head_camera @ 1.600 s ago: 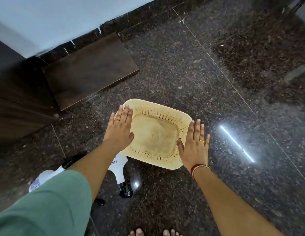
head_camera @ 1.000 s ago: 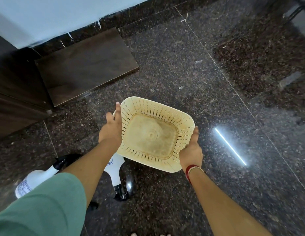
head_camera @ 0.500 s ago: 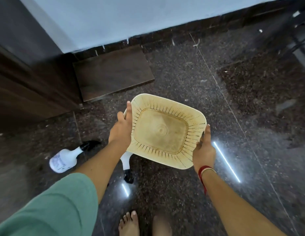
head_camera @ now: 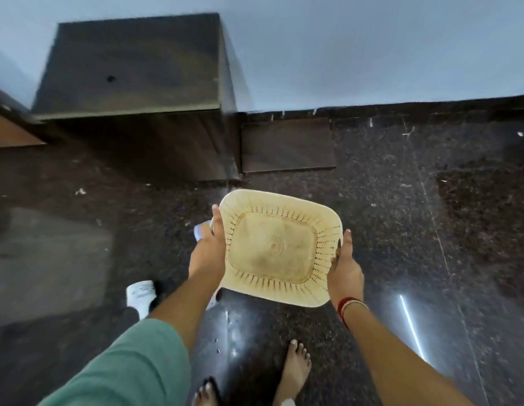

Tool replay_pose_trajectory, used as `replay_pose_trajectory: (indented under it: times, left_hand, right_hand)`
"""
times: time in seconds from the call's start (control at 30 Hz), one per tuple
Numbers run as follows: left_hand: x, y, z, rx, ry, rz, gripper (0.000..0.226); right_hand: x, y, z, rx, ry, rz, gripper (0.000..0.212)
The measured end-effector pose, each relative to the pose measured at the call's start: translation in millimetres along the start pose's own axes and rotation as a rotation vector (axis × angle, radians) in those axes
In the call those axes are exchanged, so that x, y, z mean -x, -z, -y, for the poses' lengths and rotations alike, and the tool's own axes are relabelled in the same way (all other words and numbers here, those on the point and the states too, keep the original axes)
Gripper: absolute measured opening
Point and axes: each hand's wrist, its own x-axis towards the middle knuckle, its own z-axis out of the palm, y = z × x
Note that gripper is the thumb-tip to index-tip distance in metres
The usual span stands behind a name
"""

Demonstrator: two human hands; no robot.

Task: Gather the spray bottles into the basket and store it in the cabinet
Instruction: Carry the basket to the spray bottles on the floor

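I hold a cream slotted plastic basket above the dark floor, empty, its inside facing up at me. My left hand grips its left rim and my right hand grips its right rim. A white spray bottle lies on the floor to the lower left, partly hidden by my left forearm. Another white bottle part peeks out beside my left hand, mostly hidden. The dark wooden cabinet stands ahead on the left against the wall.
A dark wooden board lies flat on the floor right of the cabinet. Polished dark granite floor stretches to the right. My bare feet stand at the bottom edge. The picture is motion-blurred.
The basket has risen off the floor in both hands, now gripped by its rims. The view has tilted up, bringing the cabinet top and wall into sight.
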Motion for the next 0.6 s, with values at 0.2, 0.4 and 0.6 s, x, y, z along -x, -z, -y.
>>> replay_pose_trajectory:
  times: [0.2,0.4,0.6]
  left_hand:
    - [53,-25,84,0.085,0.088,0.014,0.104]
    - [113,-87,168,-0.080,0.024,0.081,0.098]
    - [160,-161,229,0.084,0.142,0.150,0.099]
  right_hand:
    - [58,-52,16,0.035,0.074,0.054,0.066]
    - [130,-114,4,0.083,0.108,0.109,0.062]
    - [179,-189,-31,0.144,0.096,0.171,0.067]
